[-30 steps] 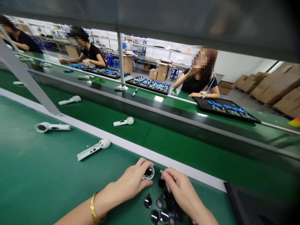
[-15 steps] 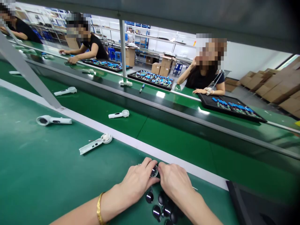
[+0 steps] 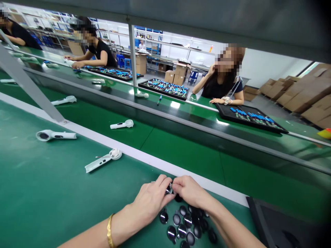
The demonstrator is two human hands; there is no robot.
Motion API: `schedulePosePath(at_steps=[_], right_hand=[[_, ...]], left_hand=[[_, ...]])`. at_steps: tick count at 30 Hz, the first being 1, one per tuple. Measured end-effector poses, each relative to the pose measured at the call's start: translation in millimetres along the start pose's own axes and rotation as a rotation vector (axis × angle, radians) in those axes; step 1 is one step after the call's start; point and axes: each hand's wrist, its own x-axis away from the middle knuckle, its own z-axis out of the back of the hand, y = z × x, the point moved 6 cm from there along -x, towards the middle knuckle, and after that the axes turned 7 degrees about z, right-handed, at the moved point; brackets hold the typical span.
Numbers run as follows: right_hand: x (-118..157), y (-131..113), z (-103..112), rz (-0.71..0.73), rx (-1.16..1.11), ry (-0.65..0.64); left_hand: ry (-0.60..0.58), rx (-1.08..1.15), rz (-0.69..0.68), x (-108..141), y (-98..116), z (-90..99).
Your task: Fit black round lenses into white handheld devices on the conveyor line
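Observation:
My left hand [image 3: 153, 198], a gold bracelet on its wrist, is closed around a small white-rimmed part with a glossy black round face [image 3: 169, 188]. Most of that part is hidden by the fingers. Against its right edge, the fingertips of my right hand [image 3: 190, 190] are pinched together; what lies between them cannot be made out. Below both hands, several glossy black discs [image 3: 187, 220] with small tabs are scattered on the green table [image 3: 64, 199]. To the left lie an open white handle-shaped shell [image 3: 103, 160] with a round end and a white handheld part [image 3: 57, 135] with a dark round face.
A green conveyor belt [image 3: 176, 151] beyond the white edge strip carries white shells [image 3: 122, 124]. A black tray [image 3: 281, 224] stands at right. Across the line, co-workers sit by trays of blue battery-like parts [image 3: 165, 88]. A slanted metal post [image 3: 31, 79] rises at left.
My right wrist has swung outward to the right, uncovering more black discs, while its fingertips stay at the held part. White shells on the belt have shifted left. The view has moved slightly.

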Motion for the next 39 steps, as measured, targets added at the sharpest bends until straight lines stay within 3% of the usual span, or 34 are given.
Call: schedulePosePath(at_steps=[6, 10, 13, 16, 20, 24, 28, 39], right_hand=[[-0.1, 2.8, -2.9, 0.018, -0.045, 0.013], [10.9, -7.3, 3.5, 0.01, 0.093, 0.117], [19.0, -16.3, 8.8, -0.03, 0.318, 0.174], [20.6, -26.5, 9.5, -0.055, 0.52, 0.124], [17.0, -40.5, 8.2, -0.088, 0.559, 0.038], [11.5, -47.5, 9.2, -0.069, 0.512, 0.006], [4.1, -35.6, 14.1, -0.026, 0.408, -0.042], [-9.2, -7.6, 15.6, -0.045, -0.14, -0.213]], left_hand=[[0.0, -0.013, 0.007, -1.5, -0.1, -0.6], [-0.003, 0.023, 0.008, -1.5, -0.4, -0.2], [-0.013, 0.013, 0.027, -1.4, -0.6, 0.2], [-0.018, -0.01, 0.043, -1.7, -0.6, 1.1], [-0.018, -0.037, 0.037, -2.0, 0.5, 1.4], [-0.01, -0.048, 0.039, -2.1, 0.4, 0.2], [0.003, -0.026, 0.027, -2.3, -0.2, -1.8], [0.01, -0.101, 0.02, -2.0, 0.5, -5.7]])
